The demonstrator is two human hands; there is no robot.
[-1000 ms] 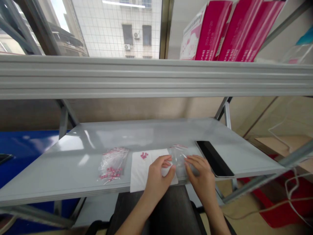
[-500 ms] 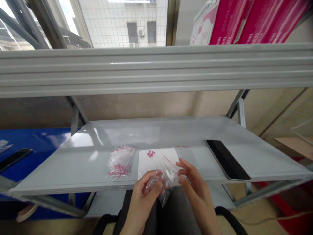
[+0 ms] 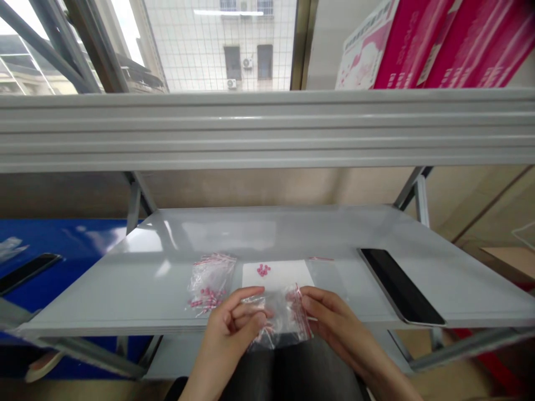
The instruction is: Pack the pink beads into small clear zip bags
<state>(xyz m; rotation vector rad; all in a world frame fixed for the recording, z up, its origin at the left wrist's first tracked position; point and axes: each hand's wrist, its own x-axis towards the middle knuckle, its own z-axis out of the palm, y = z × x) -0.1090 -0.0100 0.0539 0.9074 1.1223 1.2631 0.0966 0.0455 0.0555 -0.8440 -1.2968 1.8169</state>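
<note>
Between my two hands, at the table's front edge, is a clear zip bag (image 3: 279,323) with a red-striped top and some pink pieces inside. My left hand (image 3: 234,328) pinches its left end, fingers curled and thumb on top. At the red strip, my right hand (image 3: 334,317) grips the other end between thumb and fingers. Just beyond them lies a white sheet of paper (image 3: 288,272) with a small cluster of pink round pieces (image 3: 263,270) on it. Left of the paper, several clear zip bags (image 3: 212,281) lie piled, with pink pieces in them.
A flat clear zip bag (image 3: 328,275) lies right of the paper. Farther right is a dark tablet or phone (image 3: 399,284). A grey shelf beam (image 3: 267,131) crosses above the table, with pink boxes (image 3: 438,50) on it. Another dark phone (image 3: 27,272) lies on a blue surface at left.
The zip bag has turned from slanted to nearly level, its red strip now at the right. My right hand has closed on that end. The view has shifted slightly.
</note>
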